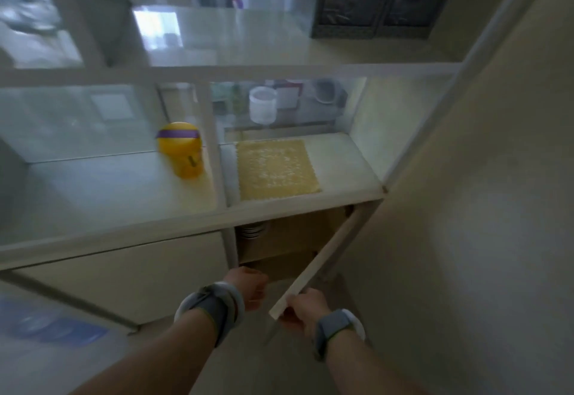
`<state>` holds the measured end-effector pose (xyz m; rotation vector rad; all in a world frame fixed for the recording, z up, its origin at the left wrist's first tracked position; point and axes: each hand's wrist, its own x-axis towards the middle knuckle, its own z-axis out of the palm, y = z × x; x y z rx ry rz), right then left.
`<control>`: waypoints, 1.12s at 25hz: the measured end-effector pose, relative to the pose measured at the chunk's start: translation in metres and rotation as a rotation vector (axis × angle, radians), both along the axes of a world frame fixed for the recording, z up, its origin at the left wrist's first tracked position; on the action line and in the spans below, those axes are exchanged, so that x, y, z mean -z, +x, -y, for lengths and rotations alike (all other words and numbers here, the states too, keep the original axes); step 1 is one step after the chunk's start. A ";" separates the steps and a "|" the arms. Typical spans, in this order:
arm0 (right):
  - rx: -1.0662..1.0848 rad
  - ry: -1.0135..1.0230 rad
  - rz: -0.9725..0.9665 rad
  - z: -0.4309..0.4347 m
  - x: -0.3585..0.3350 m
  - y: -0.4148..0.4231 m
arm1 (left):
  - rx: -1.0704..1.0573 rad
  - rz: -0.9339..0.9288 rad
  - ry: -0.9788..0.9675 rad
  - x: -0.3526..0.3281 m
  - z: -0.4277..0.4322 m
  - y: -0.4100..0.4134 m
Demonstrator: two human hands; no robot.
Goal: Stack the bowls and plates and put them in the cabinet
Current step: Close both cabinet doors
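Item, lower centre-right of frame: right hand (302,309), grey band with white trim at the wrist, fingers clamped on the free edge of the pale wooden cabinet door (323,258).

Item, lower centre: left hand (251,286), same kind of grey wristband, held at the mouth of the open compartment. Fingers curled loosely together, holding nothing that can be seen.

Item, door: hinged at its upper right end under the shelf corner, standing ajar. Its long axis runs diagonally from the right hand up to the right of centre; its free edge points down and left, toward the viewer.

Item, centre, below the shelf: stack of pale plates (253,230), lying flat inside the open lower compartment of the white cabinet (124,273), against its left wall. Blurred; only the stacked rims show, and bowls cannot be made out. Stack axis upright, faces horizontal.

Handling note (judgement): the stowing looks done and the door is the step in hand. Draw the left hand clear of the opening first, then swing the door on its hinge with a steady grip, easing it home so the stack is not jarred.

Item, middle of frame, on the white shelf (341,174): yellow woven square mat (276,169).

Item, left of the mat, behind glass: yellow plastic jar with purple band (181,149).

Item, farther, upper centre: white cylindrical container (262,104), blurred.
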<state>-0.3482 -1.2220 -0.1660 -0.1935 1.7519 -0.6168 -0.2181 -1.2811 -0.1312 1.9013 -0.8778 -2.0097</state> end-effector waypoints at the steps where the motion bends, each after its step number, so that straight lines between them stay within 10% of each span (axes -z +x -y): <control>1: 0.007 0.008 0.034 0.021 0.001 0.017 | -0.050 0.011 0.001 0.003 0.013 0.023; 28: 0.124 -0.019 0.086 0.170 0.013 0.052 | -0.670 -0.382 0.124 0.014 0.118 0.059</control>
